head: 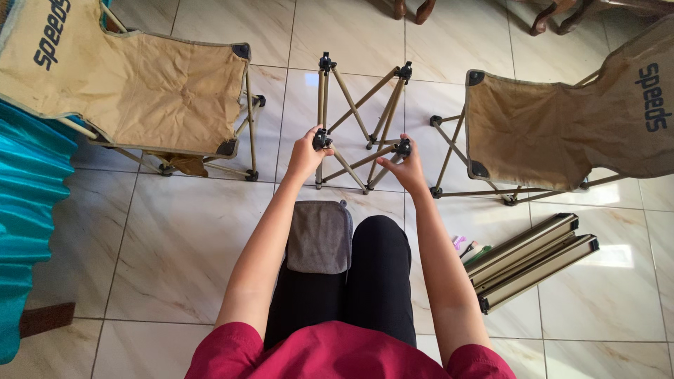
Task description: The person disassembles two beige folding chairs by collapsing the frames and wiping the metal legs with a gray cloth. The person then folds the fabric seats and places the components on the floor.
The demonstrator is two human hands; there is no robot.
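A bare folding chair frame [359, 125] of tan metal rods with black joints stands on the tiled floor in front of me. My left hand [307, 154] grips its near left top corner. My right hand [404, 165] grips its near right top corner. The two far corners stand free, and no fabric is on the frame. A folded grey cloth [320, 237] lies on my left thigh, over my black trousers.
A tan fabric folding chair [140, 88] stands at the left, another [562, 130] at the right. Folded tan slats [530, 260] lie on the floor by my right arm, with small coloured items beside them. A teal sheet [28, 210] hangs at the far left; wooden furniture legs show at the top.
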